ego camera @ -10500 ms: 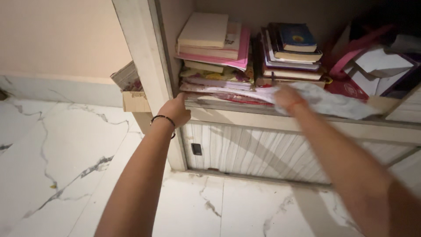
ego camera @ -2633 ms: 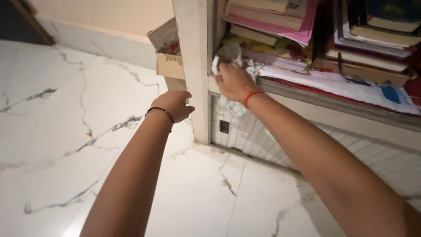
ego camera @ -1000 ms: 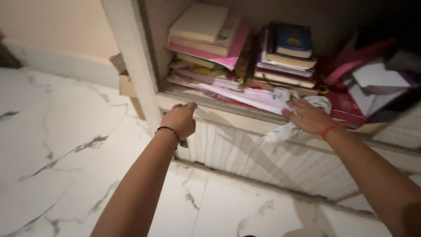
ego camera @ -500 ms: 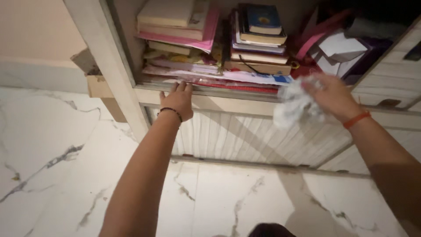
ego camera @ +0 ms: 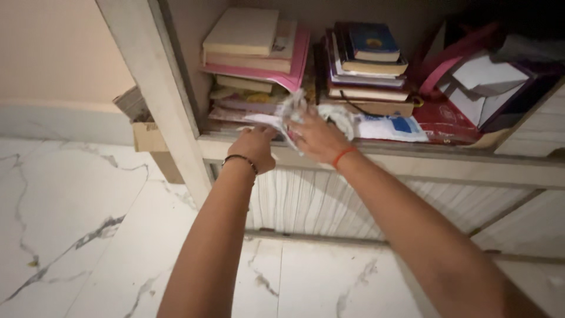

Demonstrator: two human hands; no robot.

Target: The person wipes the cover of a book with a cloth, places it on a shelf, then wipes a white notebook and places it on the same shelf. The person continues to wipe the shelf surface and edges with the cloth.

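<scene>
At the far left a cardboard box (ego camera: 154,138) stood on the marble floor (ego camera: 70,224), tucked behind the pale upright post (ego camera: 154,94) of the cupboard. My left hand (ego camera: 254,148), a dark band at its wrist, rested on the front edge of the shelf (ego camera: 447,160), its fingers curled around the near end of some loose papers (ego camera: 259,119) that lay under the left pile of books (ego camera: 254,53). Just beside it my right hand (ego camera: 318,138), with an orange thread at the wrist, was closed on a crumpled white cloth (ego camera: 341,118), pressing it at the shelf's front between the two stacks. The cloth spread from my fingers toward the right, over a white and blue packet (ego camera: 394,126). Above it sat the second stack, topped by a dark blue book (ego camera: 372,42). Farther right a pink bag (ego camera: 441,70) and a folded white carton (ego camera: 485,79) filled the dim corner.
</scene>
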